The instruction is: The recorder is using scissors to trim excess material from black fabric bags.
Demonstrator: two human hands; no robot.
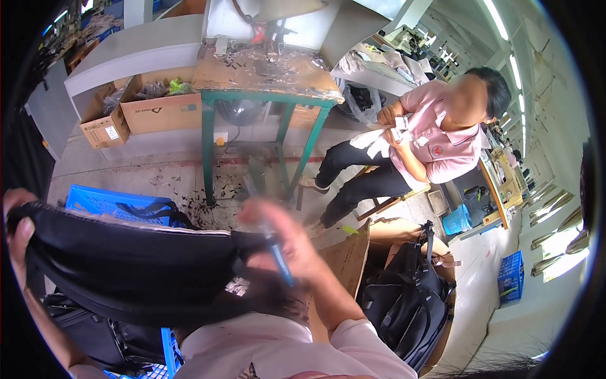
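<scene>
My left hand (20, 228) grips one end of a black cloth bag (132, 265), thumb on top, and holds it up in front of me. A pale strip runs along the bag's upper edge. At the bag's other end is my right hand (287, 243), blurred by motion, with a slim blue-handled tool (279, 260) in its fingers. The tool's tip is too smeared to make out. Whether the right fingers also touch the cloth, I cannot tell.
A blue crate (95, 201) stands behind the bag. Black backpacks (404, 294) fill a cardboard box (344, 262) at my right. Ahead, a green-legged table (265, 76) bears dark scraps. A seated co-worker (442, 132) handles small white pieces. Other cartons (161, 114) sit under a shelf.
</scene>
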